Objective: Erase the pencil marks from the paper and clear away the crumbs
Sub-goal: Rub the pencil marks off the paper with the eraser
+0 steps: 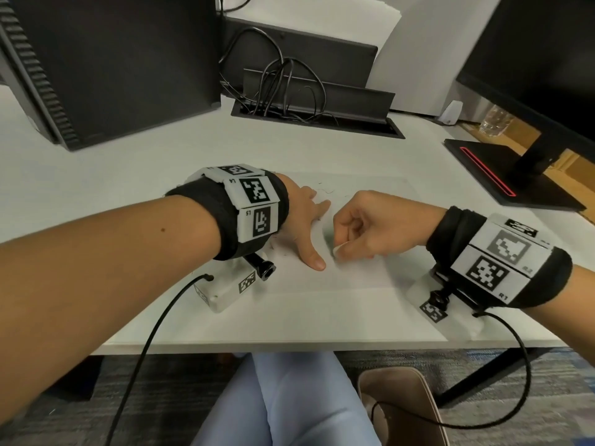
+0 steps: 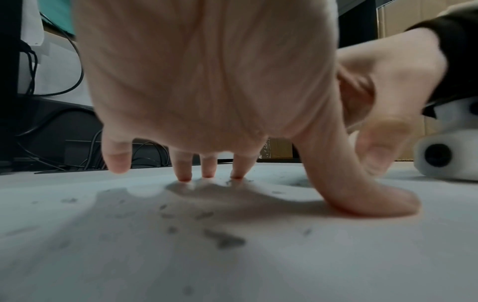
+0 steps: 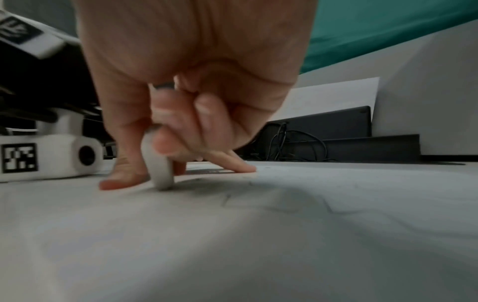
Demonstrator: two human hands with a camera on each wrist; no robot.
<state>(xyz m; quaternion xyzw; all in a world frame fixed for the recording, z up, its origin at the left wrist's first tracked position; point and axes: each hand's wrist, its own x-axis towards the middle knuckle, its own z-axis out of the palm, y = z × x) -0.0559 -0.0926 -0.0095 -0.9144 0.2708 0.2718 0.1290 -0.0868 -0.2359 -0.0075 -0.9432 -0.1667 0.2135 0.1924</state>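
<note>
At the far left a boxy black computer tower [image 1: 106,59] with a ribbed side stands on the smooth, pale desk [image 1: 128,175]. Just right of it a rectangular cable slot [image 1: 317,119] is cut into the desktop, with glossy black cables [image 1: 283,85] looping out of it.

The left hand [image 1: 306,223] lies spread on the sheet of paper [image 1: 322,294], its straight fingertips [image 2: 185,175] and thumb pressing the sheet flat; it grips nothing. Dark, ragged eraser crumbs [image 2: 222,239] are scattered on the paper under and near that palm, and a few thin specks lie beyond the fingers.

Just to the right, close to the left thumb but apart from it, the right hand [image 1: 376,226] is clenched around a small white eraser [image 3: 160,169], rounded at its worn end, pinched between thumb and curled fingers, its tip touching the paper. Faint pencil lines [image 3: 227,199] show on the sheet just right of the eraser.

The paper's near edge sits close to the desk's near edge; its right half lies bare. At the far right a flat black monitor base [image 1: 502,175] with a red stripe stands well apart from the sheet.
</note>
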